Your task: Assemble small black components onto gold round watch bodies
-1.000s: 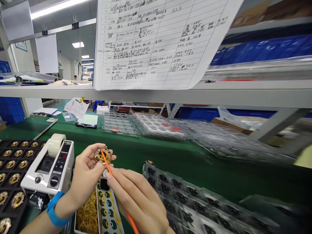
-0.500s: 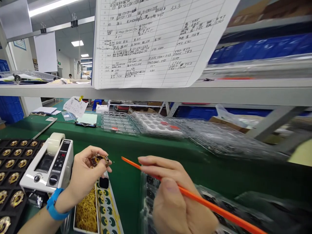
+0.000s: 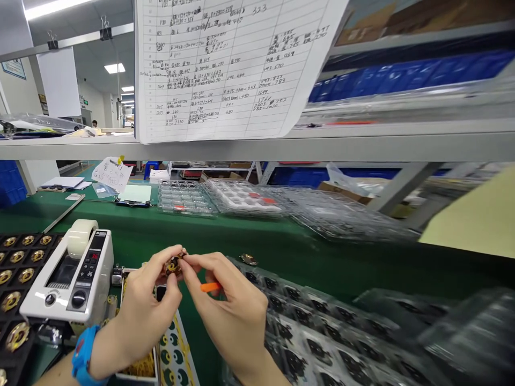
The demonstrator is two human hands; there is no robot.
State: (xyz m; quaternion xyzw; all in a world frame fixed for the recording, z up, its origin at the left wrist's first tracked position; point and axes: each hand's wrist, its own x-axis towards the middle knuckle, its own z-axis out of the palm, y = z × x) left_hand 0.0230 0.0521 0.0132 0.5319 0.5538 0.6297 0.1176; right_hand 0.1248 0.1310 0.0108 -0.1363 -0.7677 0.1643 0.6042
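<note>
- The left hand (image 3: 147,308) and right hand (image 3: 231,316) meet above the green desk (image 3: 209,236), both pinching a small round gold-and-black metal part (image 3: 174,265) between thumb and fingertips, just in front of the white tape dispenser (image 3: 68,276)
- The left fingers are closed on the part's near edge; the right fingers close on its far edge while a thin orange plastic stick (image 3: 210,287) is tucked under them
- The part looks light, stiff and thin, probably slippery on its shiny faces, so its rim seems the safest place to grip; any fine detail could bend
- Black trays of similar gold discs (image 3: 18,268) lie at the left; clear, flimsy blister trays (image 3: 317,343) with dark pieces sit under the right hand
- A blue wristband (image 3: 82,356) circles the left wrist
</note>
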